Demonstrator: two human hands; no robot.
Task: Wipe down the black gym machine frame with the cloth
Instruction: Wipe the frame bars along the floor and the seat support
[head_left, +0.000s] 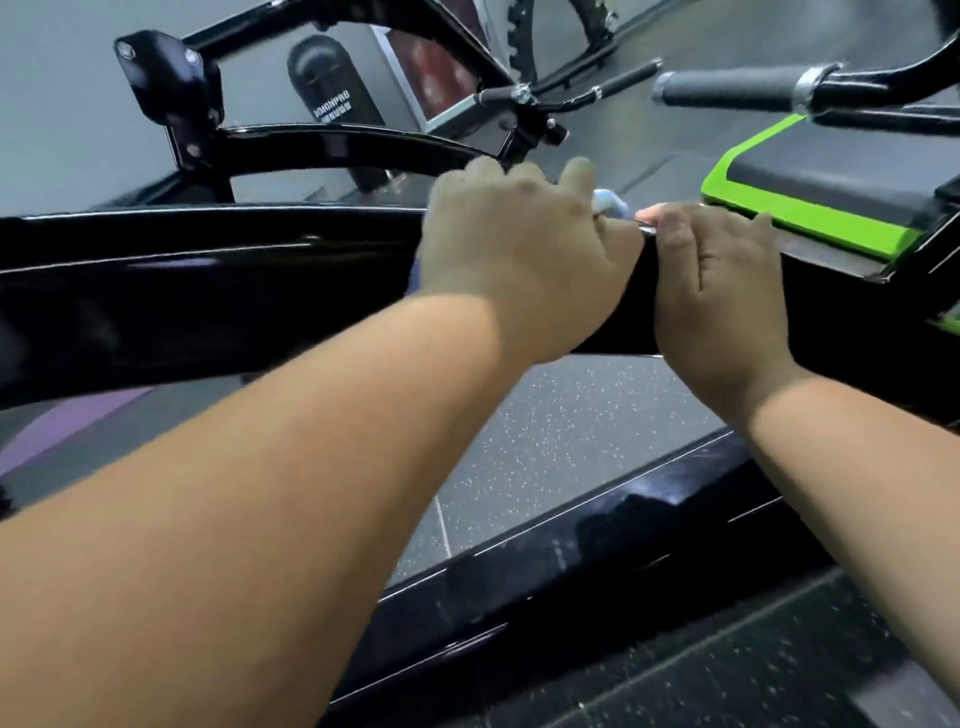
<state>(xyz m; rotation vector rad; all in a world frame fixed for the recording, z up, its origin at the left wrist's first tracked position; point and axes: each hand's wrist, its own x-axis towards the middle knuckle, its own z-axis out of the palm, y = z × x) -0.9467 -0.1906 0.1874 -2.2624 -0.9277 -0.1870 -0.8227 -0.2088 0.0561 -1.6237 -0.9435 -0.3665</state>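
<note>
A glossy black frame beam (208, 291) of the gym machine runs across the middle of the view. My left hand (519, 244) presses on its top edge, closed over a pale blue cloth (613, 203) that peeks out past the knuckles; a bit of blue also shows at the hand's left side. My right hand (722, 286) rests just to the right, fingers curled over the same beam, touching the cloth's edge. Most of the cloth is hidden under my left hand. A second black beam (597, 561) lies lower, near the floor.
A green-edged black seat pad (810, 208) sits at the right. Padded handles (727, 91) stick out at the upper right. A curved black arm with a bolted bracket (166, 83) rises at the upper left. Speckled rubber floor (561, 431) shows between the beams.
</note>
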